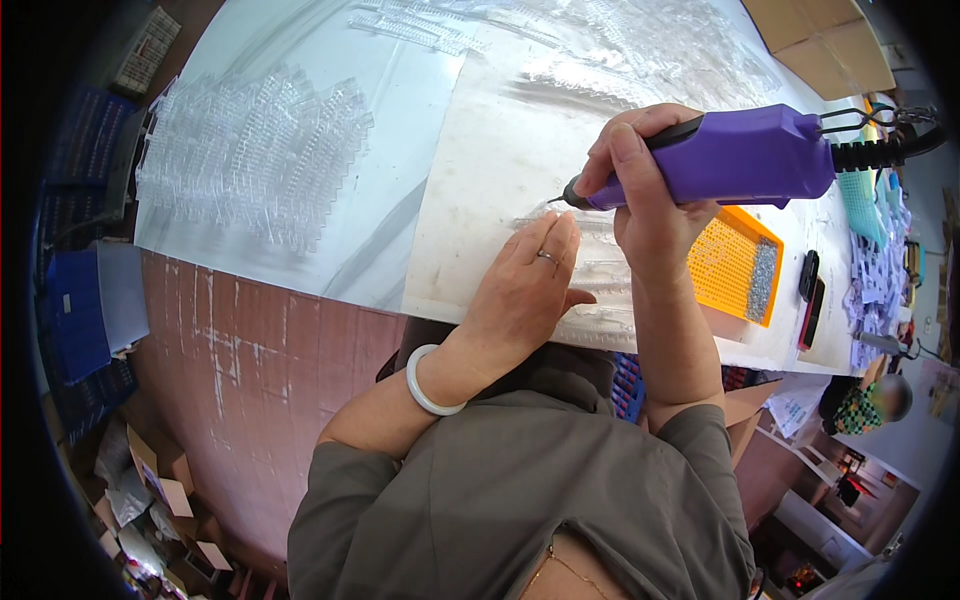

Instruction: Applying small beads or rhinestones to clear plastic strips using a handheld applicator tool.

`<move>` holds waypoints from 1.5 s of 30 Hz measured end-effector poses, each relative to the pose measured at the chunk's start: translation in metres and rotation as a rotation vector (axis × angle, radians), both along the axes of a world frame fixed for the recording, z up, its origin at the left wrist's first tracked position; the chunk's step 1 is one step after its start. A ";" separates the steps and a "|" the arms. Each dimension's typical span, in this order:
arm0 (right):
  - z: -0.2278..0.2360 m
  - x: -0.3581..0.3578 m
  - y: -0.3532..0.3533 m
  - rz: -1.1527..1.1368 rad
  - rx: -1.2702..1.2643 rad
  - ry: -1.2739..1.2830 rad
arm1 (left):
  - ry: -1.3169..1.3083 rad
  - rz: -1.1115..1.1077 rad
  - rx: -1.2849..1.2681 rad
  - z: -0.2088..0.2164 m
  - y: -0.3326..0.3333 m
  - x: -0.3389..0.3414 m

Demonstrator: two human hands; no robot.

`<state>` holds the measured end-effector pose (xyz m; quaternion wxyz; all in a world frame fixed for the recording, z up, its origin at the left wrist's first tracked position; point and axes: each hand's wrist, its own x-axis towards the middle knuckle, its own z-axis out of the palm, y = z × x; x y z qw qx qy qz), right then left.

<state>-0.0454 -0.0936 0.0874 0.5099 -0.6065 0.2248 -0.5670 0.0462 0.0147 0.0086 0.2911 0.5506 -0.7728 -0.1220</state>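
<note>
My right hand [640, 190] grips a purple power tool [740, 155] shaped like a thick pen, its thin metal tip [556, 200] pointing left just above the white table [480, 150]. My left hand [525, 290] lies flat on the table, fingers together, pressing down clear plastic strips [600, 270] right below the tool tip. On that hand I see a ring, and a pale bangle [425, 385] circles the wrist. A black coiled cable [880, 150] runs from the back of the tool.
A big pile of clear plastic pieces [250, 150] lies on the left of the table, more at the far edge [560, 40]. An orange tray [735, 265] with small grey bits sits by my right arm. Cardboard boxes [820, 40], blue crates [75, 310] and a seated person [865, 405] surround.
</note>
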 end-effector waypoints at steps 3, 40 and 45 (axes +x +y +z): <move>-0.001 0.004 0.000 0.023 -0.011 -0.016 | -0.001 0.004 -0.009 -0.002 0.001 0.000; -0.002 -0.172 0.012 -0.530 -0.060 -0.035 | -0.175 -0.004 -0.061 0.014 -0.010 -0.008; -0.007 -0.174 0.011 -0.524 -0.092 -0.045 | -0.172 0.033 -0.083 0.014 -0.016 -0.015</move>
